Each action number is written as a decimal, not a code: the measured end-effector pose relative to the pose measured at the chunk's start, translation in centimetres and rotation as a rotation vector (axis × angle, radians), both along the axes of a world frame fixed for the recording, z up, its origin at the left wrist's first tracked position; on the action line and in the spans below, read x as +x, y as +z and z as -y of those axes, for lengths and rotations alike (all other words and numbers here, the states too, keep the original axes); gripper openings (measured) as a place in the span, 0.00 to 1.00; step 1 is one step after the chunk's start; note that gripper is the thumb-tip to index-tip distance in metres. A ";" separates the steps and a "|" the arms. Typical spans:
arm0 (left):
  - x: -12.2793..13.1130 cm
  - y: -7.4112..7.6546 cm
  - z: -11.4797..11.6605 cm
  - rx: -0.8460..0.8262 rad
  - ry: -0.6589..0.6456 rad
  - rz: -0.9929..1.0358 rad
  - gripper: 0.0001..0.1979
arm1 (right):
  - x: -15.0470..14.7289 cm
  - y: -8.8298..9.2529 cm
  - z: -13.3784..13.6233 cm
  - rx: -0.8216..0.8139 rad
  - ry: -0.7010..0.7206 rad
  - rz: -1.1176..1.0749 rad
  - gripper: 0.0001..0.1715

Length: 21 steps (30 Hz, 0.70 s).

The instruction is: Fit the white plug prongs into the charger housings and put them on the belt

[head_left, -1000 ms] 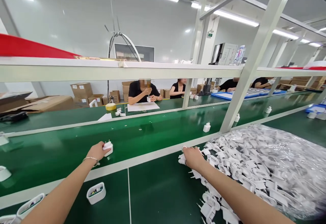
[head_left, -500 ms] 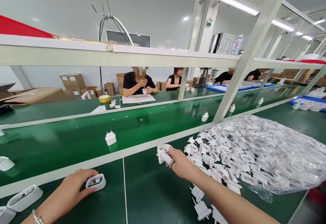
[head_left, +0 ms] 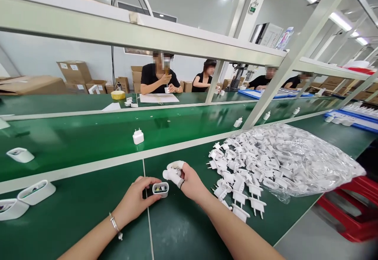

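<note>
Between the thumb and fingers of my left hand [head_left: 144, 195] is a white oval housing [head_left: 161, 189], its open top showing a circuit board. Just right of it, my right hand [head_left: 183, 175], with white covers on its fingertips, pinches a small white plug cap [head_left: 173, 170]; the fingers partly hide it. Cap and housing are close but apart. A heap of white plug caps [head_left: 254, 165] spills from a clear plastic bag [head_left: 319, 161] to the right. Two more open housings [head_left: 37, 192] lie at the left edge.
Beyond a pale rail [head_left: 97, 166], a green belt [head_left: 88, 134] carries a white charger [head_left: 138, 136] and an open housing [head_left: 20, 155]. A slanted post [head_left: 274, 82] and shelf beam [head_left: 177, 39] cross the view. People sit opposite. Red stools [head_left: 348, 208] stand at the lower right.
My left hand has brought the housing rightward, and my right hand has come left with the cap, so they are now close together. The view has tilted down. Another open housing shows on the belt.
</note>
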State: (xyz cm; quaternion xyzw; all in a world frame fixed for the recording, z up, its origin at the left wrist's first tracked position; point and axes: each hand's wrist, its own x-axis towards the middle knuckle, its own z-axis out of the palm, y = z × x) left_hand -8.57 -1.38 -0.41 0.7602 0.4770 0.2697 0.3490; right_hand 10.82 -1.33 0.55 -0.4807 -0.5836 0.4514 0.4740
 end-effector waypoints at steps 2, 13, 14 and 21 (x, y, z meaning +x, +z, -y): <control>-0.1 -0.1 -0.1 -0.008 0.009 -0.009 0.13 | 0.2 -0.5 -0.2 0.081 -0.074 0.127 0.21; -0.1 1.5 1.2 0.236 0.102 0.249 0.12 | -1.8 1.0 1.9 -0.042 0.185 -0.259 0.28; 0.0 1.8 1.2 0.172 0.104 0.320 0.12 | -1.8 1.1 2.1 -0.050 0.225 -0.295 0.29; -0.4 2.5 0.4 -0.170 0.065 0.418 0.17 | -1.3 1.5 1.6 0.078 0.236 -0.326 0.22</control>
